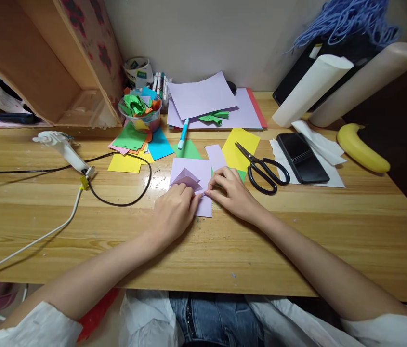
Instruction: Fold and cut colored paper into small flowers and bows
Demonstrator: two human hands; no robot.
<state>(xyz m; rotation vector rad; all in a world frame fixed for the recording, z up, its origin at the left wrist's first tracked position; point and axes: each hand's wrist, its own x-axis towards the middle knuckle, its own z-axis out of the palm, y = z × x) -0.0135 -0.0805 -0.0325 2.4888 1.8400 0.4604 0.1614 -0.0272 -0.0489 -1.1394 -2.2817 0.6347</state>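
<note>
Between my hands is a folded piece of purple paper (186, 177), its peaked flap standing up over a flat purple sheet (205, 208) on the table. My left hand (175, 209) is closed on the folded paper's near side, its fingers curled under and partly hidden. From the right, my right hand (231, 192) pinches the paper's corner between thumb and forefinger, close to the left thumb. A small purple strip (216, 156) and a yellow sheet (237, 144) lie just beyond. Black-handled scissors (266, 168) rest to the right of my right hand.
A tub of paper scraps (140, 110) stands at the back left, near coloured sheets (130, 137) and a blue marker (183, 134). A looped black cable (150, 178) crosses the left side. Rightward are a phone (302, 159), a banana (362, 148) and white paper rolls (311, 89).
</note>
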